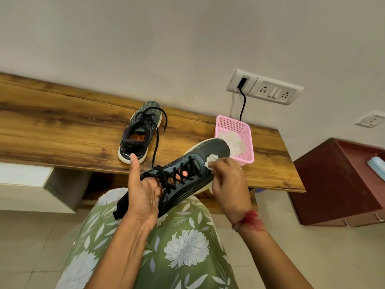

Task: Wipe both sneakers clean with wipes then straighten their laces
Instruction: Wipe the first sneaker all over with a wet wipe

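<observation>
At frame centre the dark grey laced sneaker (181, 190) is held from inside by the left hand (143, 195). The crumpled white wipe (210, 159), pinched by the right hand (229, 180), should be pressed firmly along the toe.

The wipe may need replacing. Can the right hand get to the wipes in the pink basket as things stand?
Probably yes: the wipes lie uncovered in the pink basket just beyond the right hand, though it holds a wipe.
</observation>
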Tool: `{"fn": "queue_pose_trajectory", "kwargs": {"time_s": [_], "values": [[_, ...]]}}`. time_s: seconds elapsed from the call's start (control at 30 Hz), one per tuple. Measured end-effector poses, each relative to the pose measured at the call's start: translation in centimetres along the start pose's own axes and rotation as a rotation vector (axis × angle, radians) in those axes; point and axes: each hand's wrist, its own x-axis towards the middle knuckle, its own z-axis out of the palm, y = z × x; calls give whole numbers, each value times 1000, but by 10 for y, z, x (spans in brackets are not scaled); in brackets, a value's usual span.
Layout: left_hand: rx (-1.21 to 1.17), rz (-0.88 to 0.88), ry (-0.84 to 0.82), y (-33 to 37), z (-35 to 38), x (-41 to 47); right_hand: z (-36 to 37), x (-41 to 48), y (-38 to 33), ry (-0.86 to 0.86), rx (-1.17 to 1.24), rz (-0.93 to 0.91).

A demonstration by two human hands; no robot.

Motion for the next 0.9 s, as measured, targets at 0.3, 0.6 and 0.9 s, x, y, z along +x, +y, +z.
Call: {"fn": "queue_pose_trajectory", "kwargs": {"time_s": [0.3, 0.6, 0.9], "values": [[47, 13, -35, -4, 6, -2, -13, 25, 20, 167, -58, 56], [30, 33, -49, 1, 3, -3, 12, -10, 1, 51, -137, -2], [38, 68, -153, 8, 10, -10, -20, 16, 11, 299, 154, 181]]}}
